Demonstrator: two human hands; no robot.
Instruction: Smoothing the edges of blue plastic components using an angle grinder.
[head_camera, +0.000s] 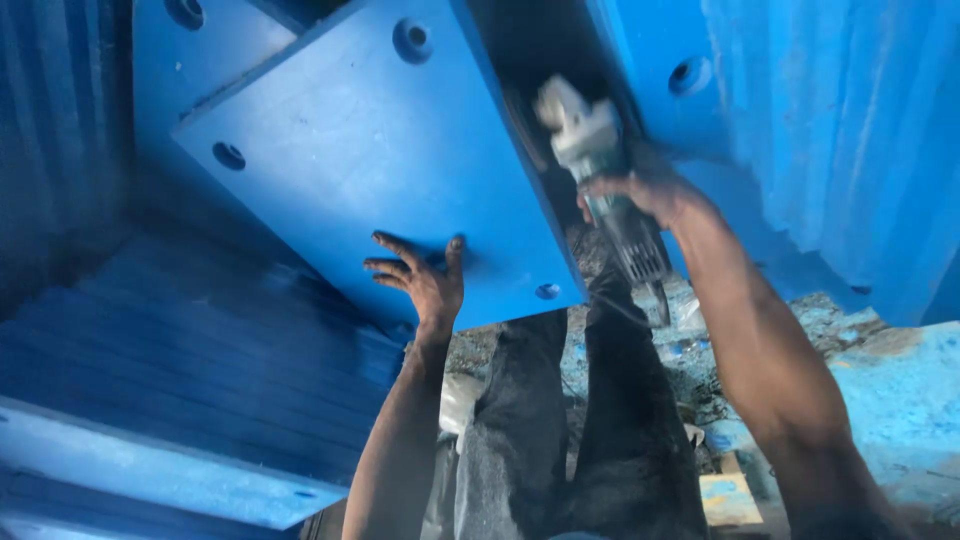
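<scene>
A large blue painted steel plate (370, 150) with bolt holes near its corners stands tilted in front of me. My left hand (425, 280) rests flat against its lower part, fingers spread. My right hand (645, 190) grips the body of an angle grinder (600, 170), whose blurred head points up into the dark gap beside the plate's right edge. The grinder's cable end hangs below my wrist. My dark trousers (560, 430) show between my arms.
Blue corrugated metal walls (840, 130) rise on the right and far left. A blue ribbed panel (170, 360) lies at lower left. Dusty ground with debris and a small wooden block (728, 495) lies at lower right.
</scene>
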